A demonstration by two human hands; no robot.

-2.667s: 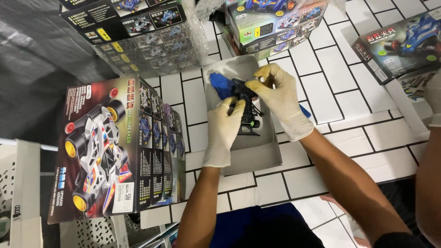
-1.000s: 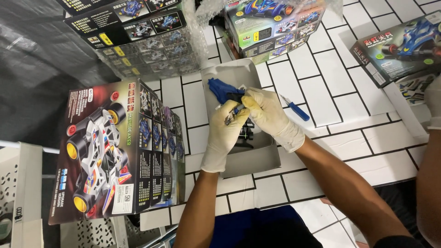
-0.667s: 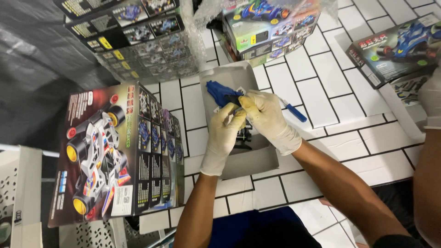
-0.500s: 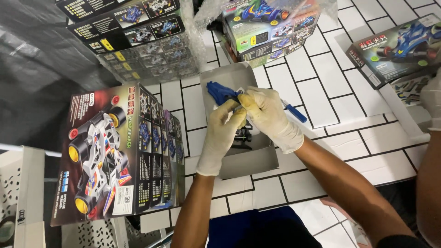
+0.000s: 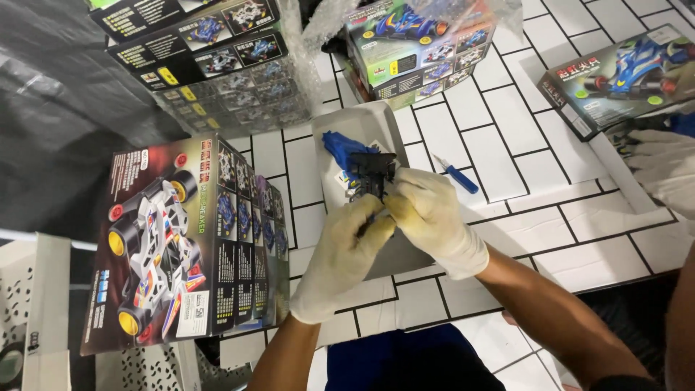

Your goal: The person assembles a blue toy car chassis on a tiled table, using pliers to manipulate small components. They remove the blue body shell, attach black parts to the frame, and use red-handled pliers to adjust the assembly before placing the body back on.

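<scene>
Your left hand (image 5: 346, 250), in a white glove, rises from the near edge of the tiled table (image 5: 536, 166) with its fingers curled up against the underside of a small black chassis part (image 5: 372, 174). Your right hand (image 5: 432, 217), also gloved, comes in from the near right and closes thumb and fingers on the same part from its right side, so both hands grip it firmly and neither is open. The part is held just above the grey open tray (image 5: 358, 130), which sits near the middle of the table, and a blue car body (image 5: 346, 149) lies in that tray directly behind the part. A blue-handled screwdriver (image 5: 456, 174) lies on the tiles just right of the tray, apart from your hands. At the near left edge stands a large toy car box (image 5: 181, 242), upright on its side. Along the far edge rest a black box stack (image 5: 210, 51) and a wrapped colourful box (image 5: 420, 47). Another gloved hand (image 5: 662, 170), a co-worker's, shows at the right edge near a further box (image 5: 622, 76).
</scene>
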